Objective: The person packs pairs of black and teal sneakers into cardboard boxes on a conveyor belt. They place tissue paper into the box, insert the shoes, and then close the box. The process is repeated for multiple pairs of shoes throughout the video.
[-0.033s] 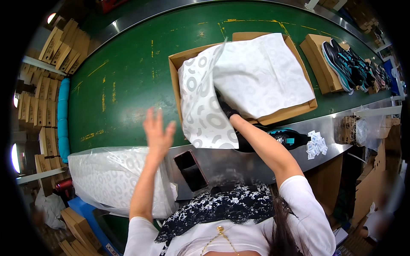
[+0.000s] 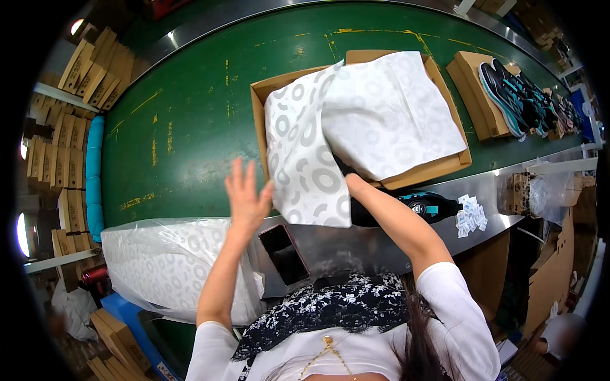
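Observation:
An open cardboard shoe box [image 2: 422, 173] lies on the green conveyor belt [image 2: 190, 127]. White tissue paper with grey rings [image 2: 381, 114] lines it, and one sheet [image 2: 305, 159] hangs over the near left corner. My left hand [image 2: 244, 198] is up beside that sheet with its fingers spread and its thumb at the paper's edge. My right hand [image 2: 353, 184] reaches under the paper into the box; its fingers are hidden next to something dark. A black and teal shoe [image 2: 427, 206] lies on the steel ledge under my right forearm.
A dark phone [image 2: 283, 254] lies on the steel ledge [image 2: 375, 244], with small white packets [image 2: 471, 214] to the right. A plastic-wrapped stack of tissue paper [image 2: 165, 267] sits lower left. A second box [image 2: 473, 89] with dark shoes [image 2: 508, 89] is far right. Flat cartons [image 2: 70, 140] line the left.

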Motion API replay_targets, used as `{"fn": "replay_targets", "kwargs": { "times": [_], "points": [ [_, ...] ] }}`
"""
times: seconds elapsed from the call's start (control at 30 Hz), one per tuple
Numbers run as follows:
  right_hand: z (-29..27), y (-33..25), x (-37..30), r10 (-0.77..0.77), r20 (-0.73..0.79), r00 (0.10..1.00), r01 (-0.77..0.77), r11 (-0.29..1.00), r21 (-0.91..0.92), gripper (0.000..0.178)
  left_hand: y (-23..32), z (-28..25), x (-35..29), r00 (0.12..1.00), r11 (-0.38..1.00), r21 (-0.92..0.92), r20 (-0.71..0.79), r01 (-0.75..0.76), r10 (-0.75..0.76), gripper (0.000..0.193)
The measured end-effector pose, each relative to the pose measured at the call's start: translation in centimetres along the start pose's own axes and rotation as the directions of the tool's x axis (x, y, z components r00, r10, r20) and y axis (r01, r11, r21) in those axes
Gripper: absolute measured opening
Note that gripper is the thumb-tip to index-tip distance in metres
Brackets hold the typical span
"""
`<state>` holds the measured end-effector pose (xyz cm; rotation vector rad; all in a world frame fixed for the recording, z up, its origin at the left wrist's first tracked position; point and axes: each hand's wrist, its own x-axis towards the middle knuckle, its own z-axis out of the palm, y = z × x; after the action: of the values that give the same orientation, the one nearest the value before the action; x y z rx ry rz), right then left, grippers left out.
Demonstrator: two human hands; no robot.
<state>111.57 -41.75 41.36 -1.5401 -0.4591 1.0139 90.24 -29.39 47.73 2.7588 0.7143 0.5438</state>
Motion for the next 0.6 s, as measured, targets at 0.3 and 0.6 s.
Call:
{"fn": "replay_targets", "kwargs": {
  "times": [0.3, 0.6],
  "points": [
    [-6.6, -4.1, -13.3, -0.267, -0.048, 0.962, 0.005, 0.195, -0.981, 0.059, 7.4, 7.8, 8.2, 0.940, 0.941, 0.039, 0.077, -0.335, 0.331, 0.062],
    [-11.9, -0.9, -22.9, -0.560, -0.295, 0.774, -0.135, 0.310, -0.941, 0.068, 9.6, 7.5, 10.4, 0.871, 0.945, 0.058, 0.410, -0.321, 0.271, 0.060]
  ]
}}
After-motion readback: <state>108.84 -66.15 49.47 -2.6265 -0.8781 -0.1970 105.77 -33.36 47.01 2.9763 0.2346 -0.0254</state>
